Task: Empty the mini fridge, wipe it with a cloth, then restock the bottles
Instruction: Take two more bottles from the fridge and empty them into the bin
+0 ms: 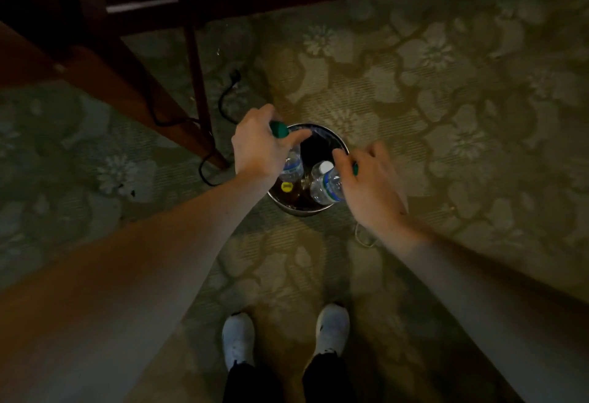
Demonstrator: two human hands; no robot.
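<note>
Bottles: green-capped bottle (279, 130) at the far-left rim of the bucket (306, 211); white-capped bottle (326, 184) leaning at its right edge; yellow-lidded one (287, 186) near-left.
Left hand (259, 147): my fingers are curled round the green cap.
Right hand (366, 179): curled round a green thing (354, 169), mostly hidden.
Progress: bottles are in the bucket on the carpet (446, 99). No fridge or cloth in sight, so I can't tell whether wiping is done; restocking seems unfinished.
</note>
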